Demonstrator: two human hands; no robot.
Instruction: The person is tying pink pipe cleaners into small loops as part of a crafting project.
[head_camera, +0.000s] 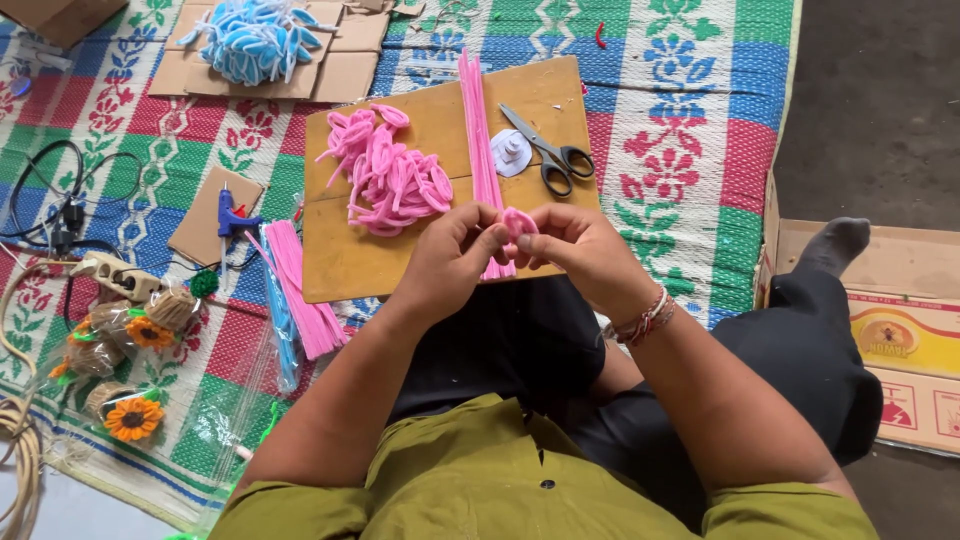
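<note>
My left hand (455, 255) and my right hand (575, 248) meet over the near edge of a wooden board (345, 255), both pinching one small pink pipe-cleaner loop (518, 222) between their fingertips. Further back on the board lies a pile of finished pink loops (390, 172). A bundle of straight pink pipe cleaners (478, 125) runs up the board's middle. To its right sit black-handled scissors (550, 155) and a small white piece (510, 152).
A patterned woven mat (690, 150) covers the floor. On the left lie more pink pipe cleaners (300, 285), a blue glue gun (228, 218), a power strip (115, 275), bagged sunflower crafts (125, 345) and blue loops on cardboard (255, 40). A cardboard box (905, 330) stands at right.
</note>
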